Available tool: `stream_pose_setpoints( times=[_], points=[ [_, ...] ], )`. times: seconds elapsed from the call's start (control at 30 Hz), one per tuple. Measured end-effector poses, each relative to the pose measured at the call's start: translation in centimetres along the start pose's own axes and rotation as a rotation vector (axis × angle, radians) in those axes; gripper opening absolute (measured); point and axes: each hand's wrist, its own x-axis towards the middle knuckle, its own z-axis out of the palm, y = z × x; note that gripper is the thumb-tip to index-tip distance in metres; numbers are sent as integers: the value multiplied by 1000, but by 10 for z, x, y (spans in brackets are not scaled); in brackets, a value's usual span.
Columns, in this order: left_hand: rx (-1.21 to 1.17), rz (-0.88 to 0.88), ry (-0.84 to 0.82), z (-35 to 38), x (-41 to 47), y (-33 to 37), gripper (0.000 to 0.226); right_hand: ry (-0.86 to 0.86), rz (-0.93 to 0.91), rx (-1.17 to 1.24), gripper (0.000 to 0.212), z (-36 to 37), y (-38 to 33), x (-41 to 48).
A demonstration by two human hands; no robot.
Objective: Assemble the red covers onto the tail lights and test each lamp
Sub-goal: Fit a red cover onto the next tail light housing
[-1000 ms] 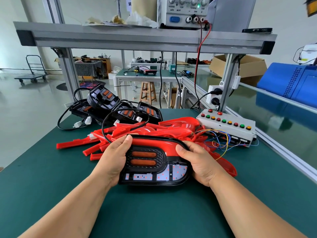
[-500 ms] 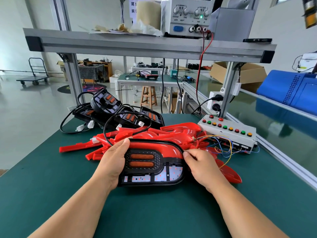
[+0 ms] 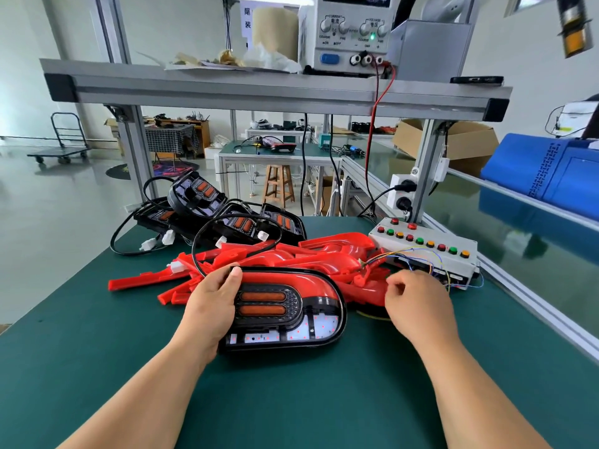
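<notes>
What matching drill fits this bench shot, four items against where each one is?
Items:
1 power supply
2 button box
3 tail light with red cover
4 wooden stool

Places:
A floor beyond the bench
B upper shelf
C gripped by the left hand
D back right of the green mat

Pairs: 1-B, 2-D, 3-C, 4-A

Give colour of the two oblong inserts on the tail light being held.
Orange inserts, in the black-framed tail light; clearest in the head view.
</notes>
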Motion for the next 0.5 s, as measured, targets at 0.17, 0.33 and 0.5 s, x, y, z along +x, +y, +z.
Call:
stream_pose_setpoints(
  times=[0.17,0.33,0.5],
  points=[
    [-22,-3,74,-3,6,-3,17,-293,72,-70,43,2,4,0],
    [-42,-2,71,-5,9,-5,21,-316,31,-222,69,10,8,1],
    [-107,-11,33,-9,12,-5,21,-238,2,-51,47,4,9,6]
  ],
)
